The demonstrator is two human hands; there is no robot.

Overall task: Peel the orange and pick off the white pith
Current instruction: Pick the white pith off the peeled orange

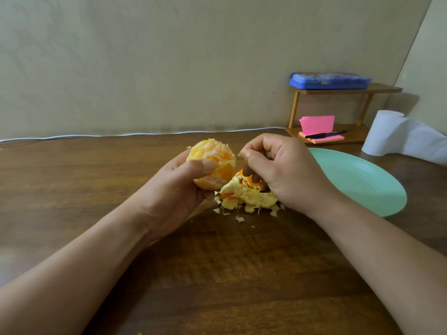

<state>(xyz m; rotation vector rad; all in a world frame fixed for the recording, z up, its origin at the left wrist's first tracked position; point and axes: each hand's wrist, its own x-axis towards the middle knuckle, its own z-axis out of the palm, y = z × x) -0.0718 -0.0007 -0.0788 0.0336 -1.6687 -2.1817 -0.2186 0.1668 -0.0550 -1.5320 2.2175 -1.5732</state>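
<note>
— While it is held up over the surface (217,274), who has the orange (212,163)?
— The left hand (174,189), fingers wrapped round it. The right hand (278,170) is just beside, fingers bunched up; I can't tell if they pinch anything. Peel bits (246,197) lie below, by a green plate (362,180)

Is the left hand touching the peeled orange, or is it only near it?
Touching. The head view shows the left hand holding the orange, with the thumb lying across its front and no gap between them.
</note>
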